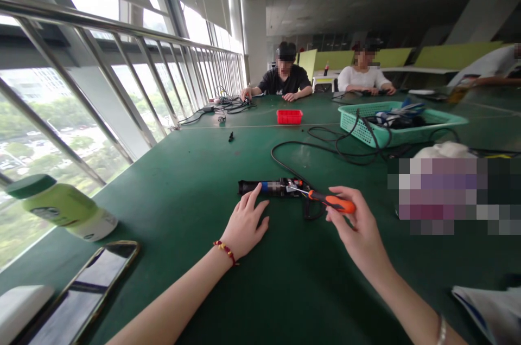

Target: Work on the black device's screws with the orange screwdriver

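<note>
In my right hand [358,220] is a screwdriver [336,202] with an orange and black handle, pinched between thumb and fingers. Its shaft points left, with the tip at the exposed inner parts of a black tube-shaped electric device [271,187]. The device lies sideways on the green table [195,280]; it has a blue band and a clear-looking section. My left hand [245,224] rests at its left part, fingers stretched out and index fingertip touching near the blue band. A black cord [280,159] runs from the device's right end towards the back.
A green basket [366,137] of cables stands back right, a red box [289,117] at middle back. A small black part [231,137] lies left of it. Bottle [67,208] and phone [93,285] are at left. Several people sit beyond; a blurred-out bag-like thing is at right.
</note>
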Demonstrator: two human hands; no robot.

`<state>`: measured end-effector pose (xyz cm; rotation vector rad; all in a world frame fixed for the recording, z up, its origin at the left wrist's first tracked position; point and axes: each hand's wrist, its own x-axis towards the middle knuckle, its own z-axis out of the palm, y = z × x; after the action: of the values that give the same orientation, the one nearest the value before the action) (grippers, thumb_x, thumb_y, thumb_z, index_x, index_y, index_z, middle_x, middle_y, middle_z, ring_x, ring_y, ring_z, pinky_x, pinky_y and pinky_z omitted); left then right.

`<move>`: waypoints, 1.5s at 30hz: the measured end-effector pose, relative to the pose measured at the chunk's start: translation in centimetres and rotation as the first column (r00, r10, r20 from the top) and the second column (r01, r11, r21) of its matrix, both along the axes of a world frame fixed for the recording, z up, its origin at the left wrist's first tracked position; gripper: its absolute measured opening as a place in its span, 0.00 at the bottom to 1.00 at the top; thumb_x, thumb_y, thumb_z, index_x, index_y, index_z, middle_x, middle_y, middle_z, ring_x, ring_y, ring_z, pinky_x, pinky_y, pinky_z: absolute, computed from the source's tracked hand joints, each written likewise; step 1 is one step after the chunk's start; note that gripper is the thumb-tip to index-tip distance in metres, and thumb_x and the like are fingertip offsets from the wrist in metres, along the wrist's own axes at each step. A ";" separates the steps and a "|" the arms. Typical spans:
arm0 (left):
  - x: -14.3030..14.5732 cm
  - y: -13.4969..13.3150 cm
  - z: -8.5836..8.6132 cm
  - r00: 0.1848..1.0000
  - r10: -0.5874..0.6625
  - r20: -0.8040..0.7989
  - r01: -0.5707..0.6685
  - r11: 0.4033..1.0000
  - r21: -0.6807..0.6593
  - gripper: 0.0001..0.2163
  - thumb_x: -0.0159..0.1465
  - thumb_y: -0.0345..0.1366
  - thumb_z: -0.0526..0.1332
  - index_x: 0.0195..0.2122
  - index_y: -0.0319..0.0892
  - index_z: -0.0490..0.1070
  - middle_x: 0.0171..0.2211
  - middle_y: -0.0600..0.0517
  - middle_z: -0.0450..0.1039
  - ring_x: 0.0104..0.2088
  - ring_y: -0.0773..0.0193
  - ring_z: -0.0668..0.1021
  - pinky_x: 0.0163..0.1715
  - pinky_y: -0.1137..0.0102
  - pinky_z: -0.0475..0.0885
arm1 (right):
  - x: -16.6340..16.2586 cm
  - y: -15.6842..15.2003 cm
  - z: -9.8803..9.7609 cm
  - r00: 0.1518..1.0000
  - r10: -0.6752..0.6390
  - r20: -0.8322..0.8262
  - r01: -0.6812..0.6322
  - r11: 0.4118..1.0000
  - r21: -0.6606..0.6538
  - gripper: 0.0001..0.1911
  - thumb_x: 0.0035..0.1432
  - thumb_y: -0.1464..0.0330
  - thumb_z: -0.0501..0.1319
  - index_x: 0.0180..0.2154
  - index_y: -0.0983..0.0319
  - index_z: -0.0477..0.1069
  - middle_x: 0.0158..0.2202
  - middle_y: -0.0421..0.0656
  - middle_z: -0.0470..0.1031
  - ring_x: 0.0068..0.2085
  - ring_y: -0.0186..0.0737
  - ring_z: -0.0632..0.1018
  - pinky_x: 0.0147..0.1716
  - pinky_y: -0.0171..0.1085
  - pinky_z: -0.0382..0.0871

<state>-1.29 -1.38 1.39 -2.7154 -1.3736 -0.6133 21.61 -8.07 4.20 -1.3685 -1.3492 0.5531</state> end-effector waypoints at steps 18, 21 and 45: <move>0.0 0.0 -0.1 1.000 -0.004 0.006 0.004 1.000 0.000 0.15 0.63 0.35 0.53 0.50 0.42 0.67 0.64 0.45 0.48 0.58 0.51 0.61 0.55 0.52 0.64 | -0.5 -0.3 0.1 0.999 0.037 -0.039 -0.036 0.999 0.012 0.19 0.60 0.58 0.52 0.51 0.57 0.58 0.35 0.42 0.67 0.32 0.37 0.74 0.29 0.36 0.71; 0.0 0.0 -0.1 1.000 -0.005 0.010 0.006 1.000 -0.003 0.15 0.63 0.35 0.53 0.50 0.41 0.67 0.64 0.44 0.48 0.58 0.50 0.61 0.55 0.52 0.64 | -0.6 -0.4 -0.1 0.996 0.063 -0.060 -0.064 0.998 -0.011 0.20 0.61 0.57 0.49 0.52 0.57 0.57 0.29 0.39 0.66 0.27 0.34 0.71 0.28 0.36 0.70; 0.0 -0.1 -0.1 1.000 0.004 -0.007 -0.004 1.000 -0.002 0.15 0.63 0.35 0.53 0.50 0.40 0.67 0.63 0.43 0.49 0.58 0.49 0.61 0.55 0.52 0.64 | -2.3 -1.0 -3.4 0.998 0.067 0.015 -0.068 0.988 0.135 0.17 0.60 0.62 0.54 0.52 0.55 0.58 0.44 0.44 0.65 0.38 0.37 0.74 0.38 0.39 0.71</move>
<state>-1.31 -1.51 1.30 -2.7124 -1.3788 -0.6022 19.30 -9.10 0.75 -1.2206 -1.4201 0.4906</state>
